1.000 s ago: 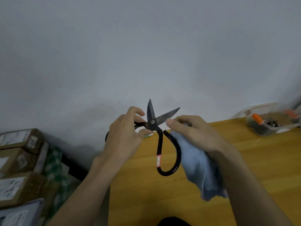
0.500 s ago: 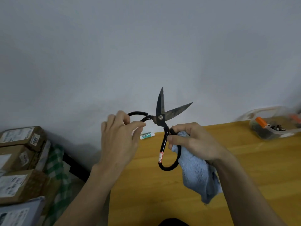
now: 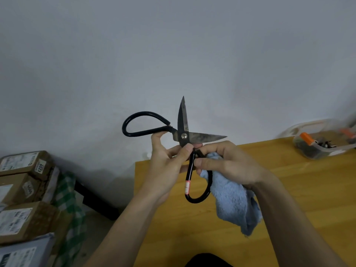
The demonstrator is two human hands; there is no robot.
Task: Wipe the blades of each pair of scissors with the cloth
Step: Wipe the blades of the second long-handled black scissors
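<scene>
Large black-handled scissors (image 3: 183,130) are held up in the air, spread wide, with one blade pointing up and the other to the right. My left hand (image 3: 165,168) pinches them just below the pivot, thumb on the near handle's neck. My right hand (image 3: 229,164) grips the lower handle loop, which carries a red and white label, and also holds a light blue cloth (image 3: 233,201) that hangs down from the palm. The cloth is below the blades and does not touch them.
A wooden table (image 3: 289,189) lies under my hands. At its far right stands a clear plastic box (image 3: 319,145) with small parts and orange pieces. Cardboard boxes (image 3: 25,189) and a green checked cloth (image 3: 67,199) are stacked on the left beside the table.
The scissors have opened wider and turned, so the left handle loop now sticks out free to the left. My left hand shifted from that loop to the neck below the pivot.
</scene>
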